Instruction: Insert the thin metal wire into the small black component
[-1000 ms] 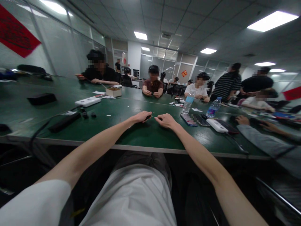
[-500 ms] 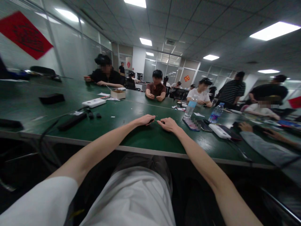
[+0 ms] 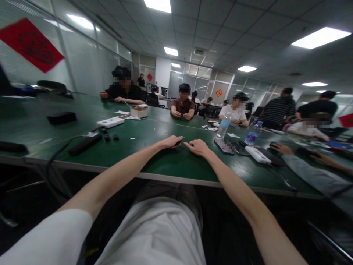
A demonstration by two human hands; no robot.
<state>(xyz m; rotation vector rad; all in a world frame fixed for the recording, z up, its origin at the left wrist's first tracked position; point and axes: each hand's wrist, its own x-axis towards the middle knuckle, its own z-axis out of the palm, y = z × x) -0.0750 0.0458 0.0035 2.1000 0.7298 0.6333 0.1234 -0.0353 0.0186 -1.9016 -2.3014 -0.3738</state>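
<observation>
My left hand (image 3: 171, 142) is closed just above the green table (image 3: 165, 167), with a small dark object (image 3: 178, 143) showing between its fingers; its kind is too small to make out. Facing it, a short gap away, my right hand (image 3: 198, 147) has its fingers curled and its thumb pointing toward the left hand. A dark spot shows under those fingers, but I cannot tell what it is. Both forearms reach over the table's front edge.
To the right are a phone (image 3: 224, 146), two water bottles (image 3: 224, 126) and a white power strip (image 3: 257, 154). A co-worker's hand (image 3: 282, 148) rests farther right. On the left lie a black bar (image 3: 85, 144), another white strip (image 3: 110, 122) and a small box (image 3: 138, 111). People sit opposite.
My hands stay almost in place. The view has shifted very slightly. At the right, the co-worker's hand has moved a little left, and a standing person in stripes has shifted right.
</observation>
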